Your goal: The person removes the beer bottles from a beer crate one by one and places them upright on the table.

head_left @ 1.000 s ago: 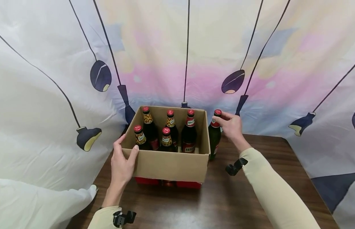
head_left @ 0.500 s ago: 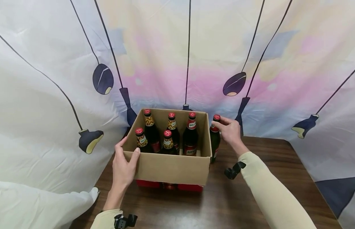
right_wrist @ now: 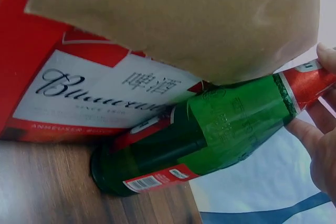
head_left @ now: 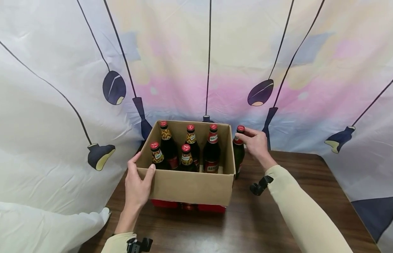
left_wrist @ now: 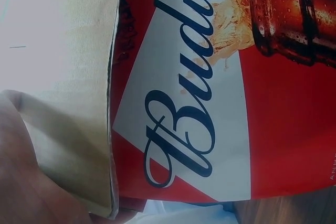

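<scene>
green beer bottle (right_wrist: 231,124), neck (right_wrist: 304,83) pinched by the right hand (head_left: 257,143), stood right of the budweiser carton (head_left: 191,185) that the left hand (head_left: 137,186) gripped.

Table (head_left: 310,168) right of the green bottle (head_left: 238,154) offers room; the box (head_left: 191,186) blocks its left

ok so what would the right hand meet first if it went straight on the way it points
The green bottle, whose neck the right hand grips. Just beyond it, the right side of the cardboard box looks next, though whether the hand would clear its rim is hard to judge.
</scene>
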Tool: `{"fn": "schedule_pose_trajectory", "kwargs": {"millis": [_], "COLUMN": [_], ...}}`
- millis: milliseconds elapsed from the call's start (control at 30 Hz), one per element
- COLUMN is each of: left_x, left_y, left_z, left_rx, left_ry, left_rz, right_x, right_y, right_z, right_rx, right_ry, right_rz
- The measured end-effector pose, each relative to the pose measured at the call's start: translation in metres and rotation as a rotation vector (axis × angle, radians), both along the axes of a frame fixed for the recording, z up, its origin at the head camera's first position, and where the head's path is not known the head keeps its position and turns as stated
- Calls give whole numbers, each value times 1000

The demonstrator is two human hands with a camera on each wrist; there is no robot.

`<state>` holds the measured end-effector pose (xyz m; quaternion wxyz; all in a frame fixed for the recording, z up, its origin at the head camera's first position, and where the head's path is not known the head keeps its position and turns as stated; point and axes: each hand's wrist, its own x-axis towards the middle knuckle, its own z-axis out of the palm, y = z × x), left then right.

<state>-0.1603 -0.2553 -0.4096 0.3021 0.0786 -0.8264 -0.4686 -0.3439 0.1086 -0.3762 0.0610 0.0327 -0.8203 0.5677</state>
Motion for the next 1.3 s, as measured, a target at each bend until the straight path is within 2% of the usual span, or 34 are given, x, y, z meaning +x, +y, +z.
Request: {"fn": "schedule_pose_trajectory", "kwargs": {"millis": [167,300,500,633,800,867,1033,1300], "left_x": [3,5,6,4,1,0,-1,-2], "left_y": [-2,-3,-4,-3,-2,-3,-2,1], "left_z": [1,1,-2,-1,-1,-2,-2,-3], "left_rx": [4,6,10,13,24,24,22,29], "left_ry": [1,2,5,10,16,19,22,30], "left_rz": [20,18,38,21,9,11,7,1], "right_x": [-3,-4,-4,1,13,19,34,59], "right_y": [-2,-3,-1,3,-2,-8,-31,-76], "right_z": [1,0,3,18,49,60,72,61], "right_rx": [-18,-30,-6,-30,-174,-214,-288,-428], "right_ry": [14,34,49,115,283,305,251,44], "right_rz": [41,41,98,89,54,64,113,230]}}
